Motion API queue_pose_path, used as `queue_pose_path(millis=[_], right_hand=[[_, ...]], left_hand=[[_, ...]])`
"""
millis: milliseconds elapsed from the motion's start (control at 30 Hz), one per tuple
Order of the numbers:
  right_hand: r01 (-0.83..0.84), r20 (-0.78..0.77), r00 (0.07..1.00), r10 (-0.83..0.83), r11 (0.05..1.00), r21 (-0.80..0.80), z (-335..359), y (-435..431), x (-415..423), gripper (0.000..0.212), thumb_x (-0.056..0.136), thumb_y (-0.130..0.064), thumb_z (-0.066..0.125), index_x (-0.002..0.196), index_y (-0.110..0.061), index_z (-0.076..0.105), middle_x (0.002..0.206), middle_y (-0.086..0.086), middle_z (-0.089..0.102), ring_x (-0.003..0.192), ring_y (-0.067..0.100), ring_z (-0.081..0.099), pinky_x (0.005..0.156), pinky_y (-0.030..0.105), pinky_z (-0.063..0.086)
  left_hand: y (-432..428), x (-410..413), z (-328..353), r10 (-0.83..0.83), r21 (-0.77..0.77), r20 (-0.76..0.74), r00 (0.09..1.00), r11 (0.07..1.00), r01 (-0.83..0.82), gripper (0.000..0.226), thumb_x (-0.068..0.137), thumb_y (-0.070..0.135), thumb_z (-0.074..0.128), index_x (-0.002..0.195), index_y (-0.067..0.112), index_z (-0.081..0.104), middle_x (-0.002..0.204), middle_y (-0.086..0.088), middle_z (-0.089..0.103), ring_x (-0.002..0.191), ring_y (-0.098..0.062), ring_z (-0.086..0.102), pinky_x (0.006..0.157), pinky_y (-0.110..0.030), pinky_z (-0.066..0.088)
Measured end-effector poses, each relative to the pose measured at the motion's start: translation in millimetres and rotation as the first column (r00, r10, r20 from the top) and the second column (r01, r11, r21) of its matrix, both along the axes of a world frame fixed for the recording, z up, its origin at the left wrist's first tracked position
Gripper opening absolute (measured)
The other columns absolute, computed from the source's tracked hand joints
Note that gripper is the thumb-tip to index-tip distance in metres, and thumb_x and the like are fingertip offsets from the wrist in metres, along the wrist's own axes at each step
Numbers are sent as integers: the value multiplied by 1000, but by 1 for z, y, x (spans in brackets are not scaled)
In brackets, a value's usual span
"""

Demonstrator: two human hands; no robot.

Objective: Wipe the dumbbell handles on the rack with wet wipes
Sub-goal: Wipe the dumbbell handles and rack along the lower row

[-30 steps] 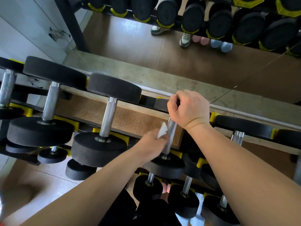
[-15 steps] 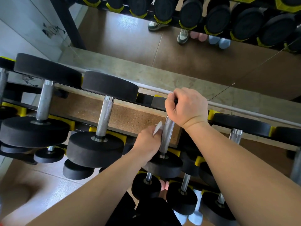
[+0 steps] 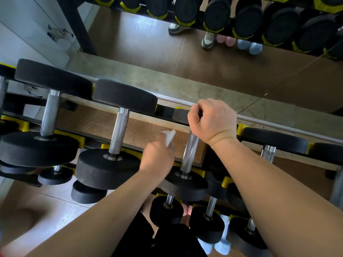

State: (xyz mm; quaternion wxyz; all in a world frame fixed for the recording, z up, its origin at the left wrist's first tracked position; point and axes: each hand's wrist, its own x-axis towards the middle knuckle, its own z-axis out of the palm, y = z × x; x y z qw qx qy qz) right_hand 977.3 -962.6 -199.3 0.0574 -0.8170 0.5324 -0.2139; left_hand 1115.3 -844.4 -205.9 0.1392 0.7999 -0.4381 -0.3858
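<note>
Black dumbbells with knurled steel handles lie in yellow cradles on the rack (image 3: pixel 241 128). My right hand (image 3: pixel 213 121) grips the far head of the middle dumbbell, whose bare handle (image 3: pixel 190 153) shows below it. My left hand (image 3: pixel 159 158), blurred, holds a white wet wipe (image 3: pixel 169 137) just left of that handle, apart from it. A larger dumbbell handle (image 3: pixel 119 132) lies to the left.
Another big dumbbell (image 3: pixel 49 115) lies further left. Smaller dumbbells (image 3: pixel 168 208) sit on the lower tier. A mirror behind the rack reflects more dumbbells (image 3: pixel 246 21) and shoes (image 3: pixel 208 39). Tiled floor shows at lower left.
My left hand with the wipe has come off the middle handle and shifted left, leaving the handle bare. My right hand has kept its grip.
</note>
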Motion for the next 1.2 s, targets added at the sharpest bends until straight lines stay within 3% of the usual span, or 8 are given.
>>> queue_pose_path(millis=[100,267,400,500,667,867,1067,1200], right_hand=[[10,3,1000,-10,1000,2,0,0,1,34,94,-36,40,63,-22,40,59,-5,42,54,22,38,52,24,17],[11,2,1000,-11,1000,5,0,0,1,34,94,-37,39,64,-23,40,59,-6,43,55,21,38,51,23,15],[10,0,1000,-10,1000,18,0,0,1,35,94,-38,38,63,-21,43,59,-5,44,55,22,41,52,24,20],[20,11,1000,-20,1000,11,-2,0,1,35,93,-37,39,63,-21,42,59,-4,44,56,23,41,53,25,21],[18,-8,1000,-18,1000,10,0,0,1,34,94,-38,40,64,-21,41,60,-6,42,56,23,40,52,26,21],[-2,-18,1000,3,1000,21,1,0,0,36,96,-38,39,64,-21,44,59,-6,43,54,20,41,50,23,19],[8,-5,1000,-8,1000,0,0,0,1,35,95,-36,43,64,-20,45,60,-6,43,55,21,41,51,25,21],[13,0,1000,-13,1000,-12,0,1,1,34,94,-35,42,63,-21,43,60,-6,42,55,21,39,52,25,19]], left_hand=[[4,-27,1,-147,-23,-88,985,989,146,15,106,29,53,108,14,51,82,-1,63,64,-15,63,51,-28,51],[9,-30,14,26,-18,-432,902,999,-38,49,107,57,32,76,23,48,65,9,46,56,-2,44,57,-19,37],[-4,-28,3,167,134,-433,886,984,-120,37,109,45,40,100,19,65,73,4,55,72,-12,54,65,-28,44],[-6,-30,-5,257,151,-446,857,966,-211,37,108,41,46,93,14,67,67,2,52,65,-16,50,62,-31,41],[6,-20,-6,33,-17,-148,988,999,-36,40,107,27,50,68,19,52,61,2,53,55,-16,50,49,-27,36],[-1,27,-10,183,-12,-15,983,983,-183,27,110,31,44,99,19,65,81,3,67,68,-7,65,51,-17,42],[-16,-21,2,23,50,-266,964,999,-10,30,110,30,40,99,20,66,80,0,66,61,-7,60,49,-19,44],[-10,-33,-4,134,58,-301,944,991,-122,33,109,33,40,89,18,61,81,-3,63,71,-19,58,60,-31,43]])
